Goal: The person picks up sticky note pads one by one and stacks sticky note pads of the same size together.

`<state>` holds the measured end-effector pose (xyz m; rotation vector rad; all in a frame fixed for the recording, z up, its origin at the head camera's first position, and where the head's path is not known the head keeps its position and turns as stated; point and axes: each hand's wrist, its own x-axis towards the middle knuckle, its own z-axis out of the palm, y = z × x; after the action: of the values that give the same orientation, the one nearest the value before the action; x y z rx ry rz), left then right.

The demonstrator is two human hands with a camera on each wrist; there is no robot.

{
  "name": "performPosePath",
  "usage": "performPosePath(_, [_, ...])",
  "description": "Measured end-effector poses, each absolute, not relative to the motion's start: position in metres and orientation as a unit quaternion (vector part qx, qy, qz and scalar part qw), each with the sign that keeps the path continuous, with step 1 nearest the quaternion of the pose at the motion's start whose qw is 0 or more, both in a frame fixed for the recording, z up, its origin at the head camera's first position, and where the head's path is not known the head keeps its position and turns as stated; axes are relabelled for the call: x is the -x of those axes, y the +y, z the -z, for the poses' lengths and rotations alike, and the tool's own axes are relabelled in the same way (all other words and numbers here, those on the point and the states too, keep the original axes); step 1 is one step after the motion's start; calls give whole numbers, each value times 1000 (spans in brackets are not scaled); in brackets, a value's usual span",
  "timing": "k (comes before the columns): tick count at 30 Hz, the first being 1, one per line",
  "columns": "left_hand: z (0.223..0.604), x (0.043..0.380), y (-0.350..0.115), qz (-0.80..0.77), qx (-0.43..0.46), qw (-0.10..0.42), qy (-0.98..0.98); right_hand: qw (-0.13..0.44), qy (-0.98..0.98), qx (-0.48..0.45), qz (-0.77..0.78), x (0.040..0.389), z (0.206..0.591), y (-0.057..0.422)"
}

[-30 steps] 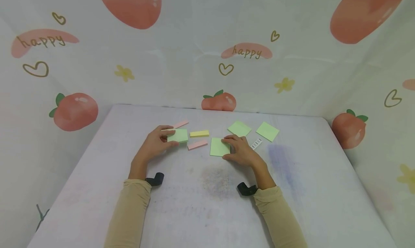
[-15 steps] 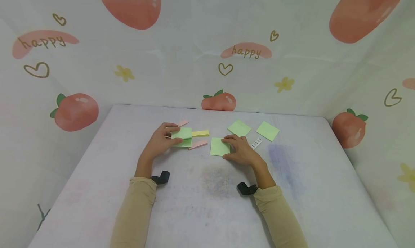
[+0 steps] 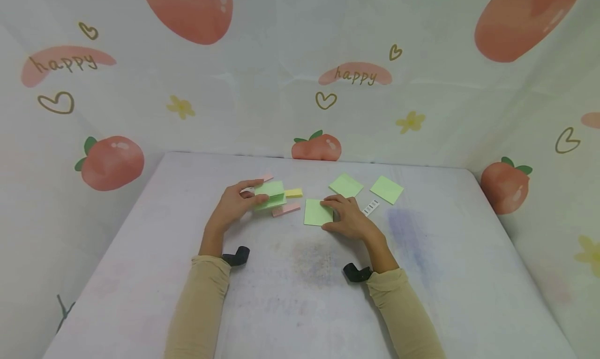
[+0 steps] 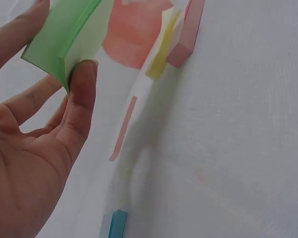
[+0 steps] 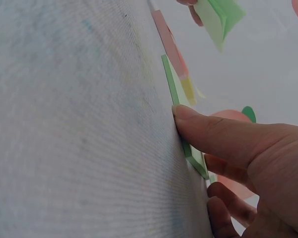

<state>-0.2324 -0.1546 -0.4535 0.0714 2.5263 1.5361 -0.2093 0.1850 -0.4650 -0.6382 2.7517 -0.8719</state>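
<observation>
My left hand [image 3: 234, 205] holds a green sticky note pad [image 3: 271, 188] above the table, thumb on the near side and fingers behind. In the left wrist view, this pad [image 4: 74, 29] stands partly parted into two leaves with a gap between them. A second green sticky note pad [image 3: 315, 212] lies flat on the table. My right hand [image 3: 349, 218] pinches it by its right part, with the thumb [image 5: 186, 116] at the near edge. Close by the left hand lie a pink sticky note strip [image 3: 287, 209] and a yellow one [image 3: 294, 193].
Two more green pads, one [image 3: 346, 185] behind the right hand and one [image 3: 387, 190] farther right, lie on the white table [image 3: 290, 307]. A white strip with dark marks [image 3: 371, 208] is beside the right hand. Another pink strip [image 3: 267, 177] and a blue one [image 4: 118, 224] lie leftward.
My left hand has moved to the right with its green pad, now over part of the yellow strip. The pad has parted into two leaves. The right hand has stayed still.
</observation>
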Motion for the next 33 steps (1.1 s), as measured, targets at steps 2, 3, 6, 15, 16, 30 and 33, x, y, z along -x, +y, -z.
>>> performPosePath(2, [454, 232, -153, -526, -28, 87, 846, 94, 928, 215, 291, 210, 465, 185])
performPosePath(3, [454, 232, -152, -530, -29, 88, 843, 93, 928, 215, 289, 210, 465, 185])
performPosePath(6, [454, 233, -148, -550, -32, 98, 829, 94, 928, 215, 289, 211, 466, 185])
performPosePath(15, [451, 233, -129, -588, -56, 121, 797, 91, 927, 219, 292, 211, 467, 185])
performPosePath(16, [451, 233, -126, -590, -59, 122, 796, 91, 927, 218, 293, 211, 467, 185])
performPosePath(30, [458, 235, -94, -629, -109, 146, 756, 77, 922, 231, 302, 212, 471, 185])
performPosePath(33, [461, 237, -88, -627, -115, 154, 755, 76, 923, 227, 302, 212, 470, 186])
